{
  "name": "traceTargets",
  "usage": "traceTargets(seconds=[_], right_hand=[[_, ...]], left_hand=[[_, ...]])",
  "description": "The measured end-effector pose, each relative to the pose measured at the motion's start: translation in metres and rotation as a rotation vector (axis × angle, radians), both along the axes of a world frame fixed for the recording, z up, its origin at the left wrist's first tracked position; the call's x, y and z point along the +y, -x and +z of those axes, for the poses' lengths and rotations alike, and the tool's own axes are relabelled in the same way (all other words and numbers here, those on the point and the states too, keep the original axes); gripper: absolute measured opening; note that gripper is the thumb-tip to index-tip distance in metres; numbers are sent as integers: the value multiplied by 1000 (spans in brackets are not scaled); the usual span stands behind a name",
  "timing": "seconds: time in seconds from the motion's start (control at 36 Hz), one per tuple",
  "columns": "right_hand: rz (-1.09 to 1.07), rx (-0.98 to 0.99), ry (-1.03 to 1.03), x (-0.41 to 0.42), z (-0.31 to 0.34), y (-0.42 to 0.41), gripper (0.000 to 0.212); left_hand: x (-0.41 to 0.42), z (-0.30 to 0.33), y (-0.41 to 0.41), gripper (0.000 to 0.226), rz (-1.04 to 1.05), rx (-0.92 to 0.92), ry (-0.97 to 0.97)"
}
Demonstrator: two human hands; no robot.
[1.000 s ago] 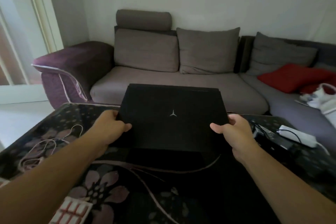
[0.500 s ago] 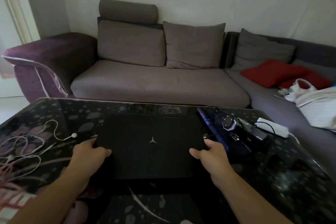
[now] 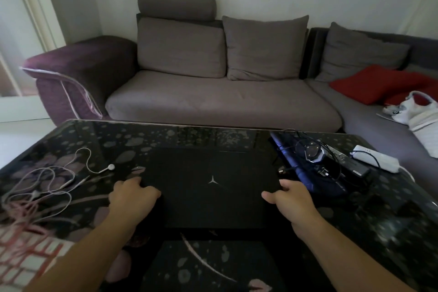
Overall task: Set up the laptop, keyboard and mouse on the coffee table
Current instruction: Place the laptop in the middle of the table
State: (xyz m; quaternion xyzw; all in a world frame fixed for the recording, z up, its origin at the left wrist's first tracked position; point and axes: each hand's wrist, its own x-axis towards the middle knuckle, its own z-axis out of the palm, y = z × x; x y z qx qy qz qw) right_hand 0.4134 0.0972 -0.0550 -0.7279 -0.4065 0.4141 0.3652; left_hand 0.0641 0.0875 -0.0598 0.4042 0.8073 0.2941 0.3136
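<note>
A closed black laptop (image 3: 211, 187) with a small silver logo lies flat on the dark flower-patterned coffee table (image 3: 99, 142). My left hand (image 3: 132, 195) grips its left edge and my right hand (image 3: 288, 199) grips its right edge. To the right of the laptop lies a dark keyboard (image 3: 305, 173) at an angle, with a black mouse (image 3: 310, 150) and its tangled cable on top of it.
White earphones (image 3: 59, 178) lie tangled on the table's left. A white power adapter (image 3: 374, 157) and a black remote sit at the right end. A red-and-white patterned item is at the near left. A grey sofa (image 3: 220, 99) with red cushions stands behind.
The laptop came down from being held up in the air to lying flat on the table. Both hands stayed on its sides.
</note>
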Motion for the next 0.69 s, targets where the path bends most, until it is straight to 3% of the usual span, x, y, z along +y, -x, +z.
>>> traceTargets(seconds=[0.17,0.28,0.36,0.47,0.61,0.69], right_hand=[[-4,-16,21,-4,6,-7,80],[-5,-16,25,-5,4,-7,77],[-14,-17,35,-4,1,-8,76],[-1,-10,46,-3,0,-7,69],[11,-56,24,-6,8,-8,78],[1,-80,29,-4,6,-8,78]], left_hand=[[6,2,-11,33,-28,4,-17],[18,-7,-11,49,-32,70,3],[20,-9,-11,45,-45,93,21],[18,-11,-7,17,-59,23,-15],[21,-13,-6,23,-50,-16,-55],[21,-12,-4,14,-50,-49,-59]])
